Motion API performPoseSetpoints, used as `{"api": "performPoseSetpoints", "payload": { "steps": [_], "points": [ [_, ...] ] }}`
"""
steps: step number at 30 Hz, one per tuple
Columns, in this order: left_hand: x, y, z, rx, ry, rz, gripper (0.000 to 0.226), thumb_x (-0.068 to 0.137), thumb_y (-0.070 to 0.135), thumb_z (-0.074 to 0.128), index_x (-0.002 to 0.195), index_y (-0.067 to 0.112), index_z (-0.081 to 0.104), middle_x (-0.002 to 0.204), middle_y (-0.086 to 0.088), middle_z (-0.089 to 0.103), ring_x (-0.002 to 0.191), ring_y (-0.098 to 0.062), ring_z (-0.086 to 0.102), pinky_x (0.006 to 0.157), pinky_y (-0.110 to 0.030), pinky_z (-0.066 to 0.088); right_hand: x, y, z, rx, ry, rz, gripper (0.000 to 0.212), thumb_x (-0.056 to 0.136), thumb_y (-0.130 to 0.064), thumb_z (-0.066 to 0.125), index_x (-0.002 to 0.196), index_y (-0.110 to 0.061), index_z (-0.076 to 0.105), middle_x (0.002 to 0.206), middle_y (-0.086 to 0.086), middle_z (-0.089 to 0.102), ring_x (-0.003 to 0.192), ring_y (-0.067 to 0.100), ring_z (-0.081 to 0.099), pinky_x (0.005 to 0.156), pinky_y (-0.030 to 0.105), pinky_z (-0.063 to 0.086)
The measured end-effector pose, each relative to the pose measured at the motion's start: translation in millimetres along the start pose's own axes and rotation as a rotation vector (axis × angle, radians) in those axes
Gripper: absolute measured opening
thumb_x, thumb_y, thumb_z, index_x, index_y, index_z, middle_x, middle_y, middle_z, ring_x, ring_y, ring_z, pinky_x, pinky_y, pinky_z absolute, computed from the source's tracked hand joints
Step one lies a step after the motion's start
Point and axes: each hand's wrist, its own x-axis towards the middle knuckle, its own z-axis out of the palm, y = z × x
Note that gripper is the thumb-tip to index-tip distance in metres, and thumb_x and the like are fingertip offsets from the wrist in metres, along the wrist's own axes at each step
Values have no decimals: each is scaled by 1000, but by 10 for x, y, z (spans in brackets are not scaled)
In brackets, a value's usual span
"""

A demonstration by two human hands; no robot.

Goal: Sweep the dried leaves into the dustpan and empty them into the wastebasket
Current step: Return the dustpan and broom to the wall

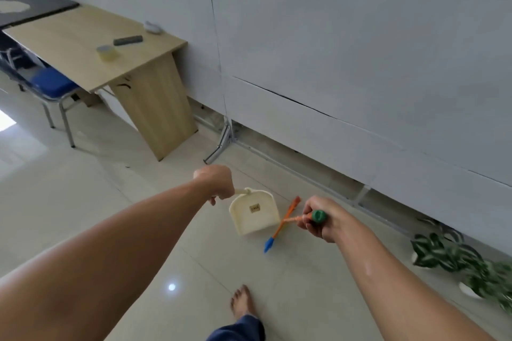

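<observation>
My left hand grips the handle of a cream dustpan, which hangs tilted over the tiled floor with its mouth toward me. My right hand grips the green-capped end of a broom stick. The broom's head is seen end-on below it, an orange bar with a blue tip at one end, just right of the dustpan. No dried leaves and no wastebasket show in the head view.
A wooden desk with a tape roll, a dark bar and a small grey object stands at the left by the wall, a blue chair under it. Green-leaved potted plants sit at the right. My bare foot is below.
</observation>
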Motion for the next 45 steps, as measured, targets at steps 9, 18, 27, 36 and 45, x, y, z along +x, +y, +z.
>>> {"api": "performPoseSetpoints", "payload": {
  "steps": [9, 18, 27, 36, 45],
  "points": [
    [1648, 50, -1302, 379, 347, 128, 23, 83, 0, 59, 99, 11, 72, 92, -5, 66, 85, -23, 65, 65, -31, 51, 884, -1552, 685, 156, -51, 20, 17, 90, -2, 44, 100, 3, 57, 67, 25, 63, 29, 13, 54, 30, 19, 45],
    [3255, 22, -2084, 128, 420, 187, 15, 82, -8, 62, 90, 2, 71, 78, -13, 65, 76, -31, 67, 59, -32, 49, 1642, -3037, 1416, 211, -115, -247, 29, 103, -21, 44, 101, 0, 64, 77, 25, 71, 60, 30, 68, 49, 30, 57],
    [4408, -123, -2329, -175, 513, 281, 17, 88, 13, 65, 101, 10, 56, 80, -4, 56, 70, -29, 57, 61, -36, 45, 2210, -3985, 1880, -873, 230, -716, 27, 97, -42, 57, 95, -17, 69, 83, 1, 72, 84, 24, 69, 81, 38, 55],
    [5137, -79, -2715, -193, 439, 454, 22, 93, 22, 63, 108, 12, 49, 101, -7, 63, 79, -27, 55, 67, -35, 39, 2395, -4792, 2256, -919, 465, -789, 32, 100, -49, 48, 84, -22, 53, 63, -11, 49, 68, 21, 55, 66, 32, 45],
    [5699, 174, -2718, -191, 356, 651, 28, 90, 31, 69, 102, 10, 55, 98, -6, 61, 76, -20, 48, 67, -30, 37, 3120, -4982, 2272, -743, 585, -595, 32, 101, -45, 49, 88, -18, 58, 73, -5, 59, 74, 21, 62, 67, 31, 47]
  ]
}}
